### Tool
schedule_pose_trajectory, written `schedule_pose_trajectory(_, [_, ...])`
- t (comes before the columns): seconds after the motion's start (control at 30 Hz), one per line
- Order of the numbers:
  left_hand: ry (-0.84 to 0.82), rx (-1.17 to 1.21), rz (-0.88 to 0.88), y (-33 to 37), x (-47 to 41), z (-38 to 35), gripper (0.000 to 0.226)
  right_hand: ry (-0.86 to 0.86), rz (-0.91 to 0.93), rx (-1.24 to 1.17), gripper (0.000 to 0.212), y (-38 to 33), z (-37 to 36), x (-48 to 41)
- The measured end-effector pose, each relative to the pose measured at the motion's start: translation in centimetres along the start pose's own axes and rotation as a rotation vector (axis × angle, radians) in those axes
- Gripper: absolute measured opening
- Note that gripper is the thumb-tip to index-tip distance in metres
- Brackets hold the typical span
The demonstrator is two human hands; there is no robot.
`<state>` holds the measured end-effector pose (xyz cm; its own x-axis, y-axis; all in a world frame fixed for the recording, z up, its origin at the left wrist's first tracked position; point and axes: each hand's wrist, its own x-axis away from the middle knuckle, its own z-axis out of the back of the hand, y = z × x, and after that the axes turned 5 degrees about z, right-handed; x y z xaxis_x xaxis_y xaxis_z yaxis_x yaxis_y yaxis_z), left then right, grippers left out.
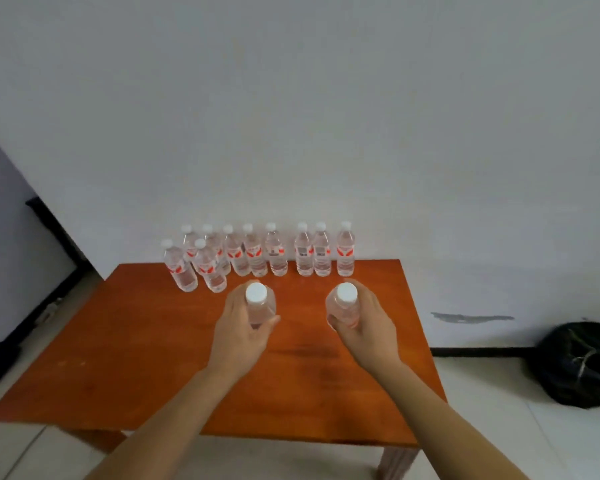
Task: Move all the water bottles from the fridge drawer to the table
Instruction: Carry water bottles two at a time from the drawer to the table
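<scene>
My left hand (238, 332) grips an upright clear water bottle (257, 303) with a white cap, held over the middle of the orange-brown wooden table (136, 358). My right hand (368, 323) grips a second, similar water bottle (345, 301) at the same height, to the right. Whether their bases touch the tabletop is hidden by my hands. Several more water bottles (276, 252) with red-and-white labels stand in a row along the table's far edge, two of them (181, 268) slightly forward at the left.
A white wall rises right behind the table. A black bag (582, 365) lies on the tiled floor at the right. A grey appliance or cabinet with a dark edge (11, 271) stands at the left. The fridge drawer is out of view.
</scene>
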<state>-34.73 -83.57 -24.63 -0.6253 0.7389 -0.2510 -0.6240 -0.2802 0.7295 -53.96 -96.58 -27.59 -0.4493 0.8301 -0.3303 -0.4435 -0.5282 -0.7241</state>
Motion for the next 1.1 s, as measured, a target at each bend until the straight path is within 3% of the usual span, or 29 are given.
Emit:
schedule_pose_trajectory(0.43, [-0.004, 0.013, 0.113, -11.3, -17.0, -1.1, 0.072, -0.211, 0.018, -0.023, 0.07, 0.0, -14.1, -15.5])
schedule_pose_trajectory(0.87, [-0.336, 0.051, 0.16, -23.7, -32.3, -5.2, 0.08, -0.346, -0.296, 0.058, 0.077, 1.6, -27.3, -26.9])
schedule_pose_trajectory(1.1, [-0.443, 0.046, 0.184, -26.9, -34.6, -7.8, 0.077, -0.435, -0.262, 0.044, 0.073, 2.4, -30.5, -28.8])
